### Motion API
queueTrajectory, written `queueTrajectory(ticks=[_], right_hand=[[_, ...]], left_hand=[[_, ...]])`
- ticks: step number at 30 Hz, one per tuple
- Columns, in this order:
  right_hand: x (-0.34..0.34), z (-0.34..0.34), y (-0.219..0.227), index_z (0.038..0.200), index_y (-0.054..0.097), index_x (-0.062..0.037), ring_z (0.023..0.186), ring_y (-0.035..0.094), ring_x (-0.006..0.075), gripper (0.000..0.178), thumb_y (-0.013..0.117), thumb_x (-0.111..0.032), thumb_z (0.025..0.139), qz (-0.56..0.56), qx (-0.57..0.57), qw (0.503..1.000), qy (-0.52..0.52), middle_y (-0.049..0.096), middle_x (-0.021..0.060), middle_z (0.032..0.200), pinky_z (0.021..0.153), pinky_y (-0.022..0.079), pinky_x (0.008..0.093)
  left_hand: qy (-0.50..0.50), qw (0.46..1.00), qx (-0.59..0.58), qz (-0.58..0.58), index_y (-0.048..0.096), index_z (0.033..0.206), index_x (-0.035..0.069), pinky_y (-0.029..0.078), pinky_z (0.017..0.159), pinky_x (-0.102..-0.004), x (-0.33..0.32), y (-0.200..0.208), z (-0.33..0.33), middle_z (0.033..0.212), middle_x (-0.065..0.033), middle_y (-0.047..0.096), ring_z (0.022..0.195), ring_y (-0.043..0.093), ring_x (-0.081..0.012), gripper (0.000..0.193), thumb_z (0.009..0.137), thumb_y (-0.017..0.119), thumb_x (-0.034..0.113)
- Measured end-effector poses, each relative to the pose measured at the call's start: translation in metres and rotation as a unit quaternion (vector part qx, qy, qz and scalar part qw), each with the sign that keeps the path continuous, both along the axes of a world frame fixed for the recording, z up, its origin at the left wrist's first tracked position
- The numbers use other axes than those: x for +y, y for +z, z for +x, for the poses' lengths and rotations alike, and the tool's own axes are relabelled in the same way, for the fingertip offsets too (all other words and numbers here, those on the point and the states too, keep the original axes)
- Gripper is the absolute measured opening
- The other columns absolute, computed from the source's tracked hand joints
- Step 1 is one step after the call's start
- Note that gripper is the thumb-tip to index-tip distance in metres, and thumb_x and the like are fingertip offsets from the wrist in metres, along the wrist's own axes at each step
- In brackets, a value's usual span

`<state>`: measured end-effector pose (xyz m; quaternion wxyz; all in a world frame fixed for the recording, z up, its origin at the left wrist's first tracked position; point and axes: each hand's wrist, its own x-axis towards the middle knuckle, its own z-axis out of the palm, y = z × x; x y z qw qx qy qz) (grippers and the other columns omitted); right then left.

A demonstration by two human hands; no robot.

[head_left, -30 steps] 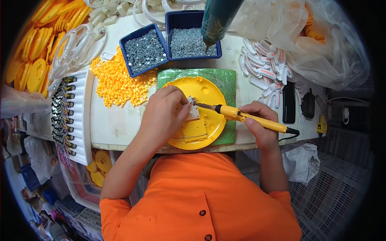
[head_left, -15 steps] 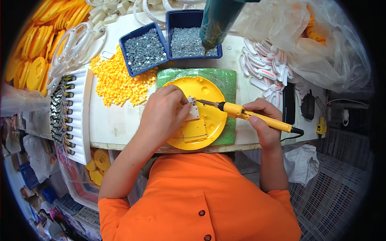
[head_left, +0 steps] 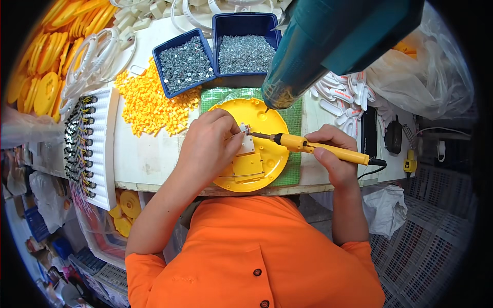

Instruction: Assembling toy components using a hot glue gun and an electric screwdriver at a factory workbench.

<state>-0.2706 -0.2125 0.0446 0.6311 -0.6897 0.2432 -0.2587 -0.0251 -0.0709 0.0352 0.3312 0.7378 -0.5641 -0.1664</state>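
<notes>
My right hand [head_left: 339, 167] grips a yellow soldering iron [head_left: 336, 152] like a pen, its tip pointing left. That tip meets a small metal-topped part at the upper end of a white component [head_left: 247, 148]. The component sits inside a round yellow plastic housing [head_left: 275, 164], which lies on a green mat [head_left: 294, 169]. Over the housing's left side, my left hand [head_left: 210, 141] pinches a thin pale wire [head_left: 237, 135] close to the iron's tip. Its fingertips are partly hidden behind the hand.
A teal electric screwdriver [head_left: 318, 56] hangs over the housing's upper right. Behind are blue bins [head_left: 246, 23] of small metal parts, with yellow pieces [head_left: 154, 102] to their left. A white foam tray [head_left: 105, 149] holds wired parts; white curved pieces [head_left: 334, 100] lie right.
The hanging screwdriver has swung closer, and its tip now overlaps the housing's upper edge. The soldering iron has shifted slightly down and left. My left hand stays in place.
</notes>
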Motion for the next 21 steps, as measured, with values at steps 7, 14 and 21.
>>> queueTrajectory(ticks=[7, 14, 21], right_hand=[[0.000, -0.004, 0.003, 0.106, 0.069, 0.0056, 0.089, 0.063, 0.0115, 0.024, 0.062, -0.003, 0.085, 0.036, -0.047, 0.998, -0.026, 0.068, 0.0075, 0.095, 0.083, 0.049, 0.0261], [0.000, -0.007, -0.003, 0.106, 0.069, 0.0055, 0.091, 0.065, 0.0113, 0.023, 0.061, -0.003, 0.086, 0.027, -0.046, 0.998, -0.040, 0.070, 0.0084, 0.098, 0.085, 0.050, 0.0258], [0.007, -0.001, -0.002, 0.109, 0.066, 0.0064, 0.084, 0.061, 0.0125, 0.031, 0.064, -0.012, 0.084, 0.044, -0.005, 0.997, -0.068, 0.064, 0.0075, 0.093, 0.082, 0.049, 0.0260]], left_hand=[[0.001, 1.000, -0.003, -0.009, 0.066, 0.077, 0.000, 0.052, 0.077, -0.0444, 0.000, 0.000, 0.000, 0.085, -0.0147, 0.064, 0.086, 0.064, -0.0346, 0.014, 0.081, 0.074, 0.010], [-0.002, 1.000, -0.002, -0.010, 0.065, 0.077, 0.000, 0.052, 0.077, -0.0446, 0.000, -0.001, 0.000, 0.085, -0.0147, 0.064, 0.086, 0.063, -0.0348, 0.014, 0.081, 0.075, 0.009], [0.001, 1.000, 0.001, -0.005, 0.068, 0.079, 0.000, 0.052, 0.075, -0.0442, 0.002, 0.000, 0.000, 0.085, -0.0137, 0.065, 0.084, 0.064, -0.0340, 0.013, 0.081, 0.076, 0.010]])
